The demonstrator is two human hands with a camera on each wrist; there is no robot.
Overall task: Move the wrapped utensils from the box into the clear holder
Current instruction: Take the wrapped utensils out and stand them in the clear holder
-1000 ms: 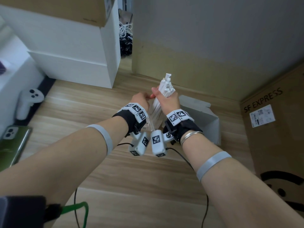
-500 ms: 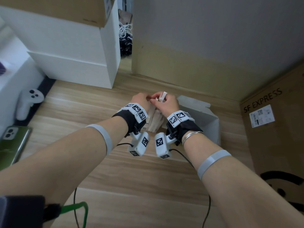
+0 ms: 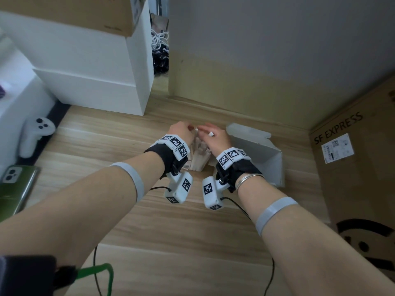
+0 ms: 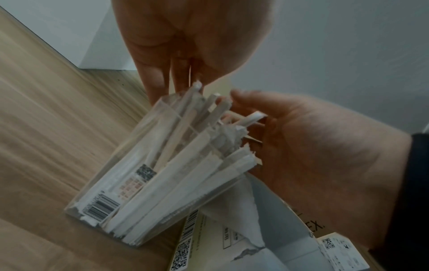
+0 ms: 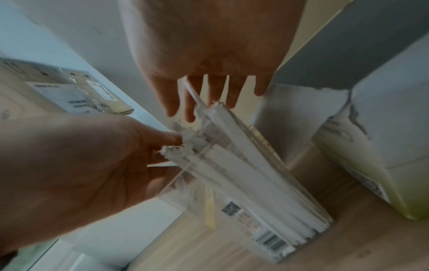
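The clear holder stands on the wooden floor between my hands, packed with several white paper-wrapped utensils. In the right wrist view the holder leans away from the camera, with the utensils' torn ends at its top. My left hand reaches down with straight fingers onto those ends. My right hand has straight, spread fingers on the utensil tops, and one wrapped end pokes up between them. The white box lies open just right of the holder.
A tall brown SF Express carton stands at the right. A white cabinet fills the back left, with a white controller and a green phone at the left edge. The grey wall is close behind.
A second ago my right hand held a bundle of wrapped utensils raised above the holder. The bundle has gone down into the holder, and both hands have sunk with it onto its top.
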